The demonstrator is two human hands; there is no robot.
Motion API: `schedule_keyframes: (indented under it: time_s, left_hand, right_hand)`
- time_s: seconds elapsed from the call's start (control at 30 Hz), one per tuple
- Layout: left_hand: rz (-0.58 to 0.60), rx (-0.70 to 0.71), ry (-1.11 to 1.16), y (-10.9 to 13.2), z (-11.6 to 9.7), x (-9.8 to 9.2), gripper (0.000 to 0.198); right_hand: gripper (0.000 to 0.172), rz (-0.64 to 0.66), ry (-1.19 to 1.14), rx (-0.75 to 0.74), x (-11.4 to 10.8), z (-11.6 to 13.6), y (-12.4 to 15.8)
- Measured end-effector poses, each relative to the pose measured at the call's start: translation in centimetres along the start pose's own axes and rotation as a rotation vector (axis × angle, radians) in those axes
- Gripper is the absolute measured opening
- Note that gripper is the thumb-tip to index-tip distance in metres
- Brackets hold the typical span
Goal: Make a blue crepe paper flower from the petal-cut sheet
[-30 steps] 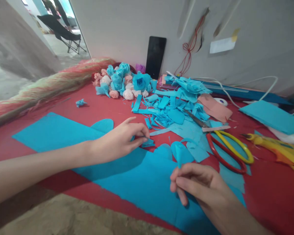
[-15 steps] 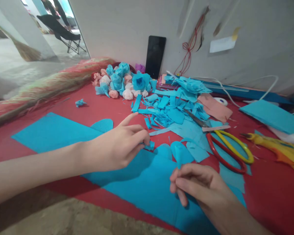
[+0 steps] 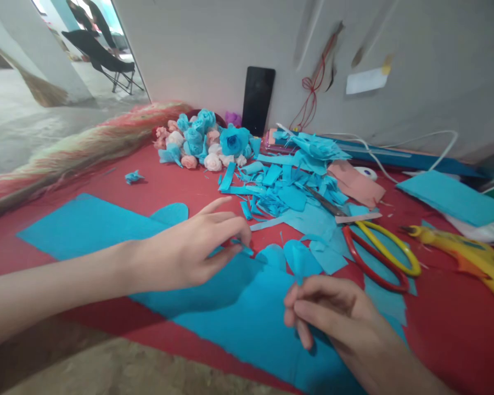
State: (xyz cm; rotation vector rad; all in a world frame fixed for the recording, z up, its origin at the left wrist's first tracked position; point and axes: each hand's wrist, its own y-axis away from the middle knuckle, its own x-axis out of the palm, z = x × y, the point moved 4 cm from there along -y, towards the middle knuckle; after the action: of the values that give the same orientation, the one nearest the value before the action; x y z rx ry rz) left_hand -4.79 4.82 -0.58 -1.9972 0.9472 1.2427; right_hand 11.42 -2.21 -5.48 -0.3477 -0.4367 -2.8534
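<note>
Above the blue sheet (image 3: 247, 310), the right hand (image 3: 341, 315) pinches 1 paper bud (image 3: 299, 265) low down, seemingly to keep its top uncrushed; the left hand (image 3: 197, 249), fingers bent, pinches a small paper scrap (image 3: 246, 250).

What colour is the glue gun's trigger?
The trigger is orange, seen best in the head view.

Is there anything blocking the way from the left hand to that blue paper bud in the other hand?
Nothing visible blocks it. Between the left hand and the blue paper bud in the right hand, a rounded blue paper piece shows, but it looks low and flat, so probably no hindrance.
</note>
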Motion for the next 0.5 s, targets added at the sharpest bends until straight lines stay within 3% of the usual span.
schedule_keyframes:
  time_s: [0.1, 0.17, 0.3, 0.5]
  left_hand:
    - [-0.087, -0.055, 0.138, -0.7, -0.8, -1.4, 0.010]
    - [-0.143, -0.018, 0.228, -1.5, -1.9, -2.5, 0.008]
    - [-0.094, 0.072, 0.242, -3.0, -4.1, -4.2, 0.019]
    - [-0.032, 0.150, 0.222, -4.1, -5.5, -5.1, 0.029]
  right_hand:
    - [0.011, 0.006, 0.240, -0.157, 0.1, 1.9, 0.3]
    - [0.014, 0.011, 0.409, -0.307, 0.1, 3.5, 0.7]
    - [0.029, 0.000, 0.782, -0.681, 0.1, 6.5, 2.1]
    - [0.026, -0.086, 0.917, -0.783, -0.3, 7.1, 2.9]
